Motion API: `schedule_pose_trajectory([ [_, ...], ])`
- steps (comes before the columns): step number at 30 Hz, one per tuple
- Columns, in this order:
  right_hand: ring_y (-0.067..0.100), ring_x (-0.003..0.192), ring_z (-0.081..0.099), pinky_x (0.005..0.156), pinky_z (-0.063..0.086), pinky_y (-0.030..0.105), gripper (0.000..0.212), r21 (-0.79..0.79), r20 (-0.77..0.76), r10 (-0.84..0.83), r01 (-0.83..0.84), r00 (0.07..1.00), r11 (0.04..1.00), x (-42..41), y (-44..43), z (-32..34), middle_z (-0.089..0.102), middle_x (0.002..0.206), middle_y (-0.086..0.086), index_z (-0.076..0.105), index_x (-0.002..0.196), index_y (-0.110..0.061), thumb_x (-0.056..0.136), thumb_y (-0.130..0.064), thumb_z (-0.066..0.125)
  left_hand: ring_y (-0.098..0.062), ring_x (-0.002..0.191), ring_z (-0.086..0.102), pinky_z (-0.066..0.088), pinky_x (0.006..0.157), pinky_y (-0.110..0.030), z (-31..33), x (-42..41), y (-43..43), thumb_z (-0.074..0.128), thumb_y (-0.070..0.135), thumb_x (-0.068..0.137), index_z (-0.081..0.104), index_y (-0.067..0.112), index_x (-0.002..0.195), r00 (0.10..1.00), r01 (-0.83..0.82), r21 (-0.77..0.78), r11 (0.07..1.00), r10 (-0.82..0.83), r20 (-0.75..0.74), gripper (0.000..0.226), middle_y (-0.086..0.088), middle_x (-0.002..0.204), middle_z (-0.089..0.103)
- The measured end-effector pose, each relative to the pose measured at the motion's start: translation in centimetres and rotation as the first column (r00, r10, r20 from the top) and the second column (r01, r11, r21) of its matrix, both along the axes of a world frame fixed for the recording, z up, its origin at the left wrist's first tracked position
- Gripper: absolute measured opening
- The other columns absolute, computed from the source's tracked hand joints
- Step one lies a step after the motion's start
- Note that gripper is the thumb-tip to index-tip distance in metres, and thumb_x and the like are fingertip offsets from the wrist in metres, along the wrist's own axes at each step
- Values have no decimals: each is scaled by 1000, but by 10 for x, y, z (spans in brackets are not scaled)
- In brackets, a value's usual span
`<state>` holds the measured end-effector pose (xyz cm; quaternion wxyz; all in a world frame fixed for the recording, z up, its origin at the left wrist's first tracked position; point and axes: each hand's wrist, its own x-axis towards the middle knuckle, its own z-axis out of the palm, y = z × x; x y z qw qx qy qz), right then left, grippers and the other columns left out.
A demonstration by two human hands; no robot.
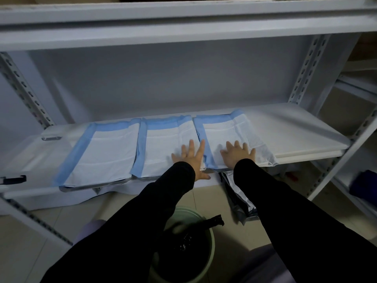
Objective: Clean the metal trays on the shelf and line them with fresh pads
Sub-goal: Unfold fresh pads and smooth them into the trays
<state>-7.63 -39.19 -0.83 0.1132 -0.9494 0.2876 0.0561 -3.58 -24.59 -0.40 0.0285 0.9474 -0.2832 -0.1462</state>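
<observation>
- Metal trays (pixel 95 187), three in a row, sit on the front part of the shelf (pixel 295 127), from its left side to about its middle. Only their shiny front rims show.
- Each tray carries a white pad with blue edges. The left pad (pixel 106 154) and middle pad (pixel 163 148) lie flat within their rims, so the lining looks done there.
- The right pad (pixel 224 127) seems to be the one being worked on. Its right edge spills past the tray onto the shelf, and one corner hangs over the shelf front. It probably wants shifting or tucking in.
- The left hand (pixel 190 158) lies flat on the right edge of the middle pad, fingers (pixel 201 148) straight and spread, gripping nothing.
- The right hand (pixel 237 157) presses palm-down on the right pad, fingers (pixel 236 145) straight and splayed, holding nothing.
- Whether the trays were wiped cannot be told, since the pads cover them. On the lining alone, the task looks close to its end.
- A green bin (pixel 212 235) lined with a black bag (pixel 183 252) stands on the floor below the arms, and a grey packet (pixel 242 203) lies under the right tray.
- A black clip (pixel 14 179) sits at the shelf's left front. Nothing lies between the hands and the pads.
</observation>
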Motion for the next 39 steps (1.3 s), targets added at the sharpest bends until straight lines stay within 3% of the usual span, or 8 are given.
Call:
schedule_pose_trajectory([
  [3, 28, 149, 1, 119, 4, 48, 54, 112, 68, 128, -135, 989, 984, 7, 15, 11, 1, 161, 1, 11, 152, -27, 101, -42, 24, -37, 143, -20, 0, 110, -66, 0, 5, 14, 63, 68, 71, -26, 31, 145, 989, -147, 87, 985, 147, 14, 122, -4, 154, -30],
  [6, 27, 149, -3, 119, 4, 46, 57, 225, 105, 310, -326, 945, 918, 11, 35, 21, -5, 161, 1, 8, 152, -28, 101, -42, 28, -41, 143, -18, 0, 108, -69, 1, 9, 31, 63, 72, 67, -21, 37, 146, 981, -184, 172, 968, 192, -33, 120, -5, 155, -28],
  [10, 25, 149, -8, 120, 1, 45, 57, 235, -22, 447, -430, 894, 872, 18, 55, 17, -8, 161, 0, 5, 152, -27, 102, -43, 25, -39, 144, -15, 2, 108, -70, 1, 9, 47, 63, 70, 69, -14, 44, 145, 986, -142, 273, 951, 160, -46, 111, -3, 157, -24],
  [21, 24, 148, -9, 119, 4, 44, 56, 136, -215, 442, -421, 871, 897, 27, 68, 2, -12, 160, -1, 5, 153, -19, 103, -39, 22, -35, 146, -10, 4, 109, -69, 2, 12, 72, 39, 78, 78, -7, 50, 145, 978, -165, 227, 960, 188, -85, 86, 5, 159, -15],
  [39, 25, 148, -11, 118, 8, 47, 56, 74, -253, 400, -394, 881, 916, 27, 76, -2, -13, 160, -4, 3, 152, -20, 103, -38, 22, -33, 146, -8, 3, 111, -66, 2, 9, 84, 28, 78, 81, -4, 47, 146, 980, -181, 239, 954, 196, -43, 79, 6, 159, -10],
])
